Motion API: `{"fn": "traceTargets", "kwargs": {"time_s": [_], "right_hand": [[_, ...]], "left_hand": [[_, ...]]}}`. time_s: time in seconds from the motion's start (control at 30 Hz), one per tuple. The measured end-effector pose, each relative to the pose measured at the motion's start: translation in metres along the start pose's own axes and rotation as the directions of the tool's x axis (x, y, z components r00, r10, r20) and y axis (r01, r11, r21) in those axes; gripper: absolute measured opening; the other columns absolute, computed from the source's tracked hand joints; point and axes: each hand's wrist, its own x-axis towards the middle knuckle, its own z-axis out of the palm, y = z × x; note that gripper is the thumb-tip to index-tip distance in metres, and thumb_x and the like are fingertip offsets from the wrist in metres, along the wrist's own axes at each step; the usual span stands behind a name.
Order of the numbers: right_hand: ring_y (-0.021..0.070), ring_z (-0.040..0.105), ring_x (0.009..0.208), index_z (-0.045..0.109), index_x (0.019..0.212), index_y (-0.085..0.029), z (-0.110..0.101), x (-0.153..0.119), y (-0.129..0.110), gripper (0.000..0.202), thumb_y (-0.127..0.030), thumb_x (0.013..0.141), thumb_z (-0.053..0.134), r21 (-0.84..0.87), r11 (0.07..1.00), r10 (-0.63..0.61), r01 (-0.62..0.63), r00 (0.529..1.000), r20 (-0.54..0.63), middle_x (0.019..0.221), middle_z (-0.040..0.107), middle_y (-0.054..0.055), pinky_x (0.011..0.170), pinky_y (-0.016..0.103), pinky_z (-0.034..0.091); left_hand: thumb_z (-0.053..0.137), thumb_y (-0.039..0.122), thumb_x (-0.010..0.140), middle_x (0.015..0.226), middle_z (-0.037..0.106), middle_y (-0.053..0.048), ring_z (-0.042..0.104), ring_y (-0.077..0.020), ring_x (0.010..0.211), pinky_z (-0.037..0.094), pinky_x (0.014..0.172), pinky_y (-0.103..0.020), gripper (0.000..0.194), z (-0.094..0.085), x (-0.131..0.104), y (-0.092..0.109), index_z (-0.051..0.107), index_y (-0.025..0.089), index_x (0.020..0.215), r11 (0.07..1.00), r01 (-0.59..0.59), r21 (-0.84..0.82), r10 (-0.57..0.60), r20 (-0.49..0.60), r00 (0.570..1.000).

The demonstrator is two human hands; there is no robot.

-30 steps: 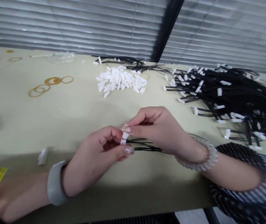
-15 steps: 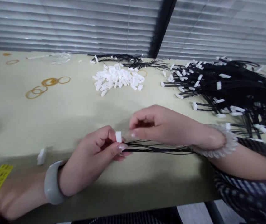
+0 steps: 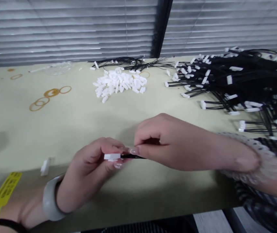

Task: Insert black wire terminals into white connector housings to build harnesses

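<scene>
Your left hand point(image 3: 87, 171) pinches the white connector point(image 3: 112, 157) sideways, black wires point(image 3: 125, 156) running to your right hand point(image 3: 172, 145) — can't tell its grip.

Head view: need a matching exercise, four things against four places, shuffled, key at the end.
Things:
1. Held white connector
2. Amber rubber band cluster
3. Large heap of black wires
4. Yellow strip

Places:
A. On the table, at the picture's right side
B. Over the left forearm
C. At the left hand's thumb and fingers
D. On the table, at the picture's left side

Pairs: 1-C, 2-D, 3-A, 4-B
</scene>
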Motion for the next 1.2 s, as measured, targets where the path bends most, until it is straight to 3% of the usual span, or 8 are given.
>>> {"fn": "traceTargets", "kwargs": {"time_s": [0.3, 0.5, 0.7, 0.83, 0.93, 1.07, 1.13, 1.2], "right_hand": [[0.0021, 0.042, 0.049, 0.059, 0.074, -0.017, -0.004, -0.006, -0.008, 0.018, -0.020, 0.083, 0.045, 0.037, 0.997, 0.061, -0.065, 0.991, 0.116, 0.057, 0.055, -0.006, 0.047, 0.016, 0.028], [0.0036, 0.031, 0.050, 0.047, 0.059, -0.014, -0.003, -0.005, -0.008, 0.025, -0.016, 0.084, 0.046, -0.258, 0.961, -0.083, 0.097, 0.994, 0.067, 0.053, 0.044, -0.006, 0.051, 0.022, 0.023], [0.0121, 0.040, 0.058, 0.048, 0.071, -0.017, 0.005, -0.007, -0.007, 0.017, -0.011, 0.085, 0.040, -0.702, 0.689, -0.233, 0.180, 0.972, 0.021, 0.064, 0.052, 0.000, 0.050, 0.027, 0.020], [0.0141, 0.043, 0.055, 0.045, 0.066, -0.017, 0.009, -0.005, -0.005, 0.025, -0.008, 0.084, 0.032, -0.850, 0.498, -0.313, 0.170, 0.950, 0.006, 0.058, 0.047, 0.002, 0.048, 0.028, 0.017], [0.0111, 0.040, 0.047, 0.047, 0.062, -0.016, -0.004, -0.003, 0.000, 0.025, -0.004, 0.078, 0.033, -0.897, 0.442, -0.254, 0.007, 0.960, -0.117, 0.048, 0.040, 0.000, 0.046, 0.026, 0.016], [0.0099, 0.044, 0.046, 0.058, 0.064, -0.014, -0.036, -0.001, 0.012, 0.025, -0.012, 0.079, 0.038, -0.728, 0.566, -0.166, -0.387, 0.811, -0.560, 0.045, 0.043, 0.001, 0.048, 0.026, 0.027], [0.0134, 0.054, 0.061, 0.064, 0.078, -0.016, -0.047, -0.001, 0.015, 0.020, -0.013, 0.079, 0.045, -0.548, 0.769, -0.152, -0.328, 0.739, -0.657, 0.064, 0.059, 0.004, 0.055, 0.027, 0.037], [0.0146, 0.059, 0.084, 0.064, 0.089, -0.018, -0.051, -0.002, 0.014, 0.022, -0.011, 0.080, 0.045, -0.224, 0.972, -0.127, -0.070, 0.648, -0.751, 0.089, 0.064, 0.004, 0.068, 0.026, 0.046]], "left_hand": [[0.056, 0.015, 0.083, 0.084, 0.062, 0.001, 0.059, -0.0104, 0.075, 0.047, 0.066, -0.019, 0.009, 0.000, -0.001, -0.004, 0.058, 0.023, 0.087, 0.991, -0.129, 0.015, 0.129, 0.005, 0.992], [0.055, 0.017, 0.084, 0.083, 0.062, 0.001, 0.059, -0.0114, 0.076, 0.047, 0.066, -0.020, 0.010, -0.001, -0.001, -0.005, 0.058, 0.025, 0.089, 0.995, -0.094, 0.016, 0.093, 0.028, 0.995], [0.055, 0.027, 0.085, 0.074, 0.062, 0.002, 0.060, -0.0115, 0.071, 0.049, 0.067, -0.022, 0.008, -0.001, 0.001, -0.005, 0.056, 0.020, 0.081, 0.981, 0.105, -0.162, -0.090, 0.100, 0.991], [0.057, 0.030, 0.083, 0.074, 0.059, 0.002, 0.061, -0.0114, 0.073, 0.053, 0.072, -0.026, 0.016, 0.001, 0.005, -0.004, 0.055, 0.017, 0.075, 0.869, 0.295, -0.398, -0.243, 0.176, 0.954], [0.060, 0.028, 0.081, 0.075, 0.060, 0.003, 0.063, -0.0117, 0.073, 0.055, 0.071, -0.027, 0.010, 0.000, 0.006, -0.005, 0.059, 0.018, 0.079, 0.798, 0.364, -0.480, -0.311, 0.190, 0.931], [0.062, 0.027, 0.080, 0.073, 0.063, 0.003, 0.066, -0.0123, 0.071, 0.057, 0.068, -0.027, 0.009, 0.000, 0.008, -0.008, 0.063, 0.019, 0.082, 0.730, 0.417, -0.542, -0.352, 0.224, 0.909], [0.062, 0.027, 0.080, 0.071, 0.064, 0.003, 0.066, -0.0122, 0.071, 0.057, 0.068, -0.027, 0.009, 0.000, 0.009, -0.008, 0.063, 0.019, 0.082, 0.717, 0.430, -0.548, -0.359, 0.239, 0.902], [0.062, 0.027, 0.080, 0.071, 0.065, 0.003, 0.066, -0.0117, 0.069, 0.057, 0.068, -0.026, 0.009, 0.001, 0.009, -0.009, 0.063, 0.018, 0.081, 0.710, 0.440, -0.550, -0.361, 0.252, 0.898]]}}
